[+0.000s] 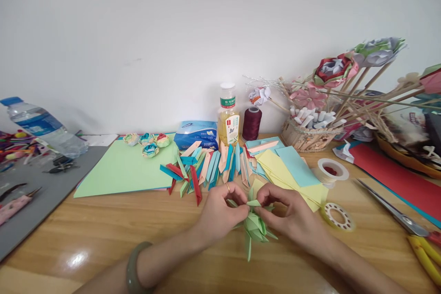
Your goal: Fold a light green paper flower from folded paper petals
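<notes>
A light green folded-paper flower [255, 228] with pointed petals is held just above the wooden table. My left hand [225, 209] pinches one of its upper petals between thumb and forefinger. From the other side, my right hand [291, 213] pinches the same part, its fingertips close to the left ones. Several petals stick out around and below the fingers. Behind both hands lies a spread of folded paper strips [213, 165] in red, blue, green and peach. Yellow paper sheets [284, 174] and blue paper [296, 165] lie beyond my right hand.
Green paper sheets [124, 170] with small paper flowers [150, 149] lie at left. A tissue pack [196, 134], a drink bottle [229, 121] and a thread spool [252, 124] stand behind. At right are a tape roll [337, 217], scissors [396, 213] and a flower basket [308, 138].
</notes>
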Action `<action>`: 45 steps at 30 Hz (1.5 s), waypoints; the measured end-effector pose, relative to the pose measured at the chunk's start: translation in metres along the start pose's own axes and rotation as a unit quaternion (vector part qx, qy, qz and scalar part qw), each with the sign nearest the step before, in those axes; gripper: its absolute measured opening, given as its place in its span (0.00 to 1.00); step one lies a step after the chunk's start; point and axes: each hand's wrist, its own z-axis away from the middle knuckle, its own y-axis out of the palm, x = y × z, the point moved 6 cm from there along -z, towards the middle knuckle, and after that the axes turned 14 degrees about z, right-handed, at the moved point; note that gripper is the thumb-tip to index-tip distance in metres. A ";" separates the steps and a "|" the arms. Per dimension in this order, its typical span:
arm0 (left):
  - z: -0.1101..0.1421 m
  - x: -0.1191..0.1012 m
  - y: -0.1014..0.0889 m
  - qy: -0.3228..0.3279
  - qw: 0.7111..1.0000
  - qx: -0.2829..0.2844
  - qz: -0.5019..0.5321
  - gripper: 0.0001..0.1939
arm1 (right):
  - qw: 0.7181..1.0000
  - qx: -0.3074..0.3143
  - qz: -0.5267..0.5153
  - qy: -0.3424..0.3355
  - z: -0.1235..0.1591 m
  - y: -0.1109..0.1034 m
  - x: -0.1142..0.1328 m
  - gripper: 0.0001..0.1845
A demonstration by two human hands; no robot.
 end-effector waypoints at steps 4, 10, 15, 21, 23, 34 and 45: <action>0.002 -0.005 0.002 0.020 1.000 0.020 -0.014 0.05 | 0.997 0.002 0.067 -0.045 0.003 -0.002 0.003 0.04; 0.006 -0.010 0.004 0.054 0.997 0.040 -0.040 0.05 | 0.988 0.011 0.138 -0.071 0.005 -0.001 0.001 0.07; 0.005 -0.010 0.004 0.066 0.995 0.040 -0.060 0.05 | 0.987 0.016 0.134 -0.092 0.002 0.000 0.002 0.06; 0.007 -0.011 0.006 0.064 0.994 0.068 -0.056 0.02 | 0.983 0.032 0.159 -0.083 0.004 -0.001 0.005 0.07; 0.006 -0.011 0.004 0.040 0.997 0.063 0.001 0.04 | 0.978 0.023 0.181 -0.097 0.006 -0.002 0.006 0.09; -0.005 -0.004 -0.003 0.036 0.998 0.033 0.044 0.07 | 0.946 -0.150 0.185 -0.219 0.007 -0.028 0.017 0.10; 0.028 -0.050 0.005 0.471 0.838 -0.009 -0.275 0.10 | 0.990 -0.081 0.102 -0.056 0.006 -0.017 0.008 0.05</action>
